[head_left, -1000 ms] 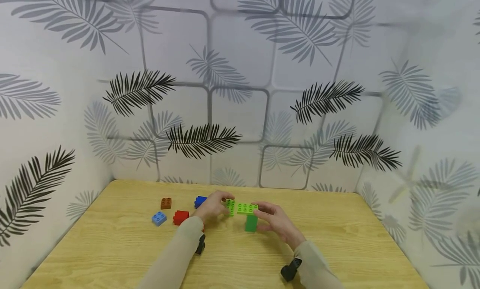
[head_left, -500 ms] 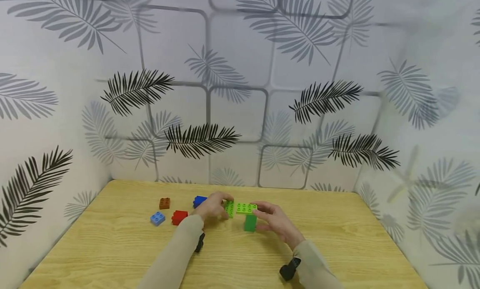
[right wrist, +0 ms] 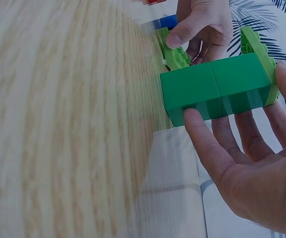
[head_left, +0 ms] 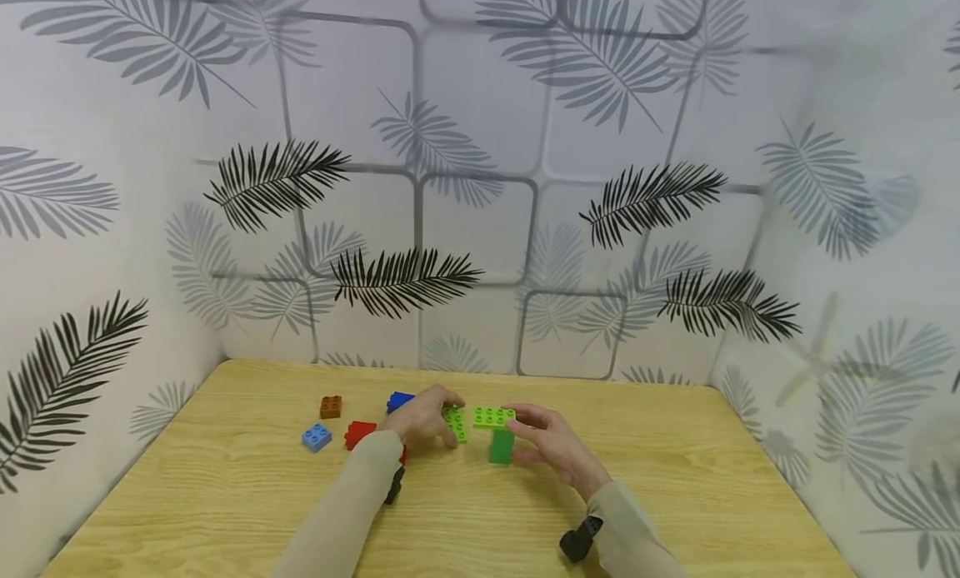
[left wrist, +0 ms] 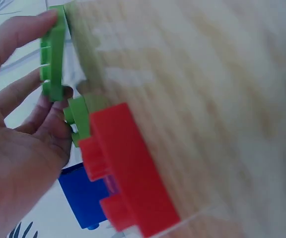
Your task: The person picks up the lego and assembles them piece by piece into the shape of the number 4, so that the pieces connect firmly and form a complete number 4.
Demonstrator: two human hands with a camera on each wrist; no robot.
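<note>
Two dark green blocks (right wrist: 215, 89) are joined in a column, with a light green studded plate (head_left: 491, 417) across the top. My right hand (head_left: 558, 449) grips this column from the right, its thumb at the plate and fingertips along the blocks (head_left: 501, 446). Left of it, my left hand (head_left: 427, 416) pinches another light green studded piece (head_left: 456, 426) low over the table. In the left wrist view the thumb presses one light green piece (left wrist: 56, 54), and a second one (left wrist: 81, 118) shows by the fingertips; how the two connect cannot be told.
On the wooden table (head_left: 225, 478), left of my left hand, lie a red brick (head_left: 360, 433), a blue brick (head_left: 399, 401), a light blue brick (head_left: 317, 437) and a brown brick (head_left: 331, 406). More red shows beneath my left wrist. A patterned wall (head_left: 480, 328) stands behind.
The light green piece at my left hand has turned and shifted slightly left and nearer, and the left fingers have moved with it. My right hand and the column have stayed nearly still.
</note>
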